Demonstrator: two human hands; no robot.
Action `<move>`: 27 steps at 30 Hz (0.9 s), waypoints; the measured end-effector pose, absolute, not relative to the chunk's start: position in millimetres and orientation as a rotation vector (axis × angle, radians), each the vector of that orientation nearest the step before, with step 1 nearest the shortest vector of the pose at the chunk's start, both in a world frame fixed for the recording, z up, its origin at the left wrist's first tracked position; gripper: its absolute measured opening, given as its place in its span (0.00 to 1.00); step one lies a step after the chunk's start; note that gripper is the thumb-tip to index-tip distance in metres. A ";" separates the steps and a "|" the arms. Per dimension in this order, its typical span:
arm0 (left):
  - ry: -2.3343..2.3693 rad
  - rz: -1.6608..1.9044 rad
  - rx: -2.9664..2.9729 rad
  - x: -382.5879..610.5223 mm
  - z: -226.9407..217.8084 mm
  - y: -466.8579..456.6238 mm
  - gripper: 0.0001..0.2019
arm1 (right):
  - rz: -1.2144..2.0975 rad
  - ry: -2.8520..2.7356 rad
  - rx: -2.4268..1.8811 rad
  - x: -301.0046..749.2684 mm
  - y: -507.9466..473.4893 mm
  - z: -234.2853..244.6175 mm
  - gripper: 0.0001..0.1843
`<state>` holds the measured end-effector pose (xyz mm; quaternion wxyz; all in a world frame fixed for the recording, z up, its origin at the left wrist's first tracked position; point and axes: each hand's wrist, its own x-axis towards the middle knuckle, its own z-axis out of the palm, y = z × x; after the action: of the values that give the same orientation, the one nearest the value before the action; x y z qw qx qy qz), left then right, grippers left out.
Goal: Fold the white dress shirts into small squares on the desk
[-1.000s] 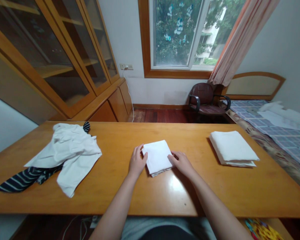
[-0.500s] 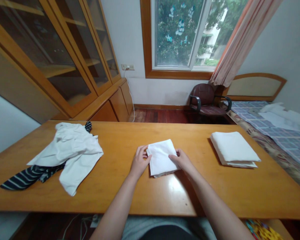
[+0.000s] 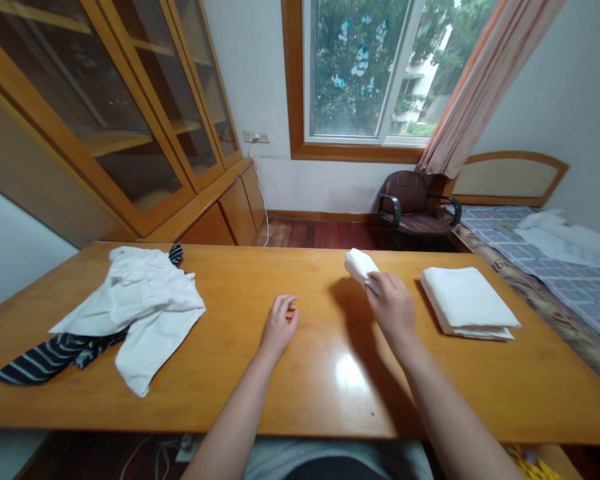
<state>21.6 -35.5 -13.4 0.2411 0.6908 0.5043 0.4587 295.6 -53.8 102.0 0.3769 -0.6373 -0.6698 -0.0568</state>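
A small folded white cloth [image 3: 361,267] hangs above the table, gripped at its near edge by my right hand [image 3: 393,307]. Its shadow falls on the wood below. My left hand [image 3: 280,321] rests over the middle of the table, fingers loosely curved and apart, holding nothing. To the right lies a larger folded white cloth [image 3: 470,298], thick and squared, a short way from my right hand. On the left a crumpled white garment [image 3: 150,287] is spread out, with a dark striped cloth [image 3: 40,360] sticking out from under it.
The wooden table [image 3: 230,393] spans the view. Behind it are a glass-door cabinet [image 3: 180,133] at left, a dark red armchair [image 3: 410,200] below the window, and a bed [image 3: 555,247] with a checked cover at right. A cord [image 3: 260,180] hangs from the wall socket.
My right hand has lifted the small folded cloth off the table and moved it right and away from me. My left hand has let go of it and stays nearly in place.
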 end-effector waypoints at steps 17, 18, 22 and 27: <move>1.177 0.831 2.510 34.9 7.2 -47.5 0.21 | 0.215 -2.155 -1.534 284.5 -43.2 26.6 0.22; 1.170 0.749 2.544 37.8 7.8 -48.2 0.21 | 0.244 -2.155 -1.565 289.1 -41.6 20.6 0.23; 1.344 0.586 2.499 45.5 5.2 -43.4 0.25 | 0.345 -2.171 -1.555 296.0 -42.9 4.3 0.28; 1.568 0.597 2.355 48.5 -2.7 -25.3 0.25 | 0.437 -2.157 -1.565 295.2 -48.0 5.1 0.31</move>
<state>48.5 -25.3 -2.7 0.1248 0.8080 0.5381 0.2049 295.2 -48.0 5.1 0.2188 -0.5655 -0.7794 0.1579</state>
